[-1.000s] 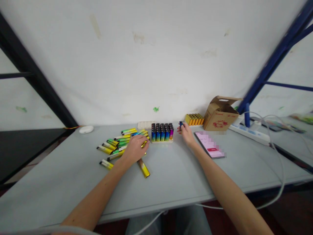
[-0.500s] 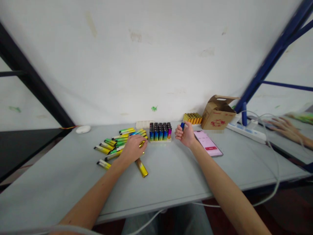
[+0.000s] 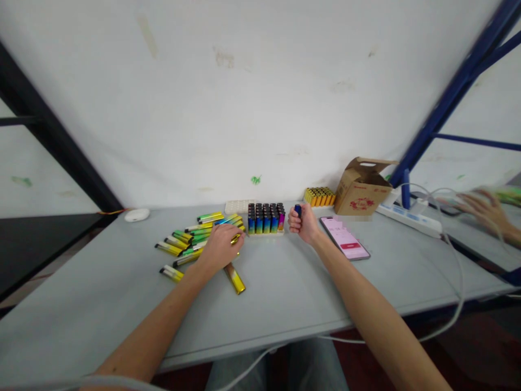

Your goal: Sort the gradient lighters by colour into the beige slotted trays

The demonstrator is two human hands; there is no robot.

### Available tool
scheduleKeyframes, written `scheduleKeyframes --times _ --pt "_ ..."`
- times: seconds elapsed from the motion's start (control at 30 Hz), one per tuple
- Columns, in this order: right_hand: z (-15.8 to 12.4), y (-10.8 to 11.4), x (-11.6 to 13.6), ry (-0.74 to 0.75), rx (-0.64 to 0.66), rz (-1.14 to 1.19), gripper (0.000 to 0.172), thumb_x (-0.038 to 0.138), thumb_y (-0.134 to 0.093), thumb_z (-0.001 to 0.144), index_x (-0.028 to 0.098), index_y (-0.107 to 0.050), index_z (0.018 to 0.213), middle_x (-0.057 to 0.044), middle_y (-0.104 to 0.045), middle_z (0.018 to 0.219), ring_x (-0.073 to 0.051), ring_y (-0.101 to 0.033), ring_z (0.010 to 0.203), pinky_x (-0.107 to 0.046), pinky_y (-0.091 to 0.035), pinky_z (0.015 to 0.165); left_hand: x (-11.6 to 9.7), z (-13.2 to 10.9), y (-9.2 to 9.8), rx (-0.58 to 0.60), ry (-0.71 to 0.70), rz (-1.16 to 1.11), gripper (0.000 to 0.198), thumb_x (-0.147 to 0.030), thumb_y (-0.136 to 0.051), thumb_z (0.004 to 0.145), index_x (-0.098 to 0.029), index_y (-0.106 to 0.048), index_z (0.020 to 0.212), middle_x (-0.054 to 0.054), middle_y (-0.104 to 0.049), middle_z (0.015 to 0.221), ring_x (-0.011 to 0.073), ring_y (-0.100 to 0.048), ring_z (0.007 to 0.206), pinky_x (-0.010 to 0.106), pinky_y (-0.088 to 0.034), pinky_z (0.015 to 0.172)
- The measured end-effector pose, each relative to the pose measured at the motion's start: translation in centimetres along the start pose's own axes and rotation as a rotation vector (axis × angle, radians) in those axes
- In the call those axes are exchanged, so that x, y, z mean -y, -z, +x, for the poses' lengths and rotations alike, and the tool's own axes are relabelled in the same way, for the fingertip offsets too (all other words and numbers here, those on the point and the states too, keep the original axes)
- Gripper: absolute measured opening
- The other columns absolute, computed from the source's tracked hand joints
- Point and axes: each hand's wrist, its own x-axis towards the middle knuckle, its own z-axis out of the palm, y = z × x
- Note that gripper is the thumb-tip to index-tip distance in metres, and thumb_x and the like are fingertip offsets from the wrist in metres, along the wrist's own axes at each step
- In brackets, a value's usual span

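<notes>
My right hand (image 3: 303,222) is closed round a dark blue cylinder (image 3: 298,209), its end sticking up above the fist. Just left of it, a pale rack (image 3: 264,234) holds upright rows of black-topped cylinders (image 3: 266,220), mostly blue-green with a magenta one at the right. My left hand (image 3: 223,244) is closed on a shiny gold-yellow piece (image 3: 235,239), mostly hidden by the fingers. Around and beyond this hand lies a loose heap of yellow-green sticks with dark ends (image 3: 169,247). A flat gold-brown stick (image 3: 235,279) rests on the table below it.
A pale tray with holes (image 3: 239,206) lies against the wall. Orange cylinders (image 3: 319,196) stand beside an open cardboard box (image 3: 361,195). A phone (image 3: 345,238), a power strip (image 3: 411,217) with cables, and a white case (image 3: 137,215) are on the table. Another person's hand (image 3: 482,209) is blurred at right.
My right hand has shifted slightly left with the dark blue cylinder, nearer the rack, uncovering more of the phone. My left hand stays at the heap. The other person's hand has moved.
</notes>
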Motion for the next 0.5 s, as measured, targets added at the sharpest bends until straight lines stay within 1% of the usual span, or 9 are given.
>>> scheduleKeyframes --times 0.13,0.37,0.5 --pt "0.00 -0.15 -0.06 0.008 -0.015 0.009 0.032 0.043 -0.033 0.085 0.024 -0.028 0.060 0.010 -0.018 0.045 -0.008 -0.007 0.039 -0.019 -0.013 0.035 -0.07 0.00 0.10 0.008 0.005 -0.010 0.021 -0.025 -0.049 0.087 -0.020 -0.068 0.081 0.007 -0.073 0.088 0.0241 -0.065 0.088 0.041 -0.049 0.085" --pt "-0.18 -0.62 -0.04 0.010 -0.054 0.038 0.027 0.034 -0.027 0.085 0.024 -0.029 0.059 0.009 -0.017 0.043 -0.009 -0.008 0.037 -0.019 -0.013 0.033 -0.25 0.04 0.31 0.021 -0.001 0.010 0.023 -0.026 -0.048 0.088 -0.019 -0.069 0.081 0.007 -0.074 0.089 0.0246 -0.065 0.090 0.042 -0.048 0.085" --pt "-0.40 -0.89 -0.08 -0.005 -0.041 0.035 0.028 0.037 -0.030 0.084 0.024 -0.029 0.059 0.010 -0.018 0.043 -0.008 -0.007 0.036 -0.019 -0.013 0.032 -0.07 0.01 0.10 0.009 0.000 0.010 0.022 -0.025 -0.049 0.088 -0.019 -0.068 0.082 0.007 -0.074 0.089 0.0245 -0.066 0.089 0.042 -0.049 0.085"
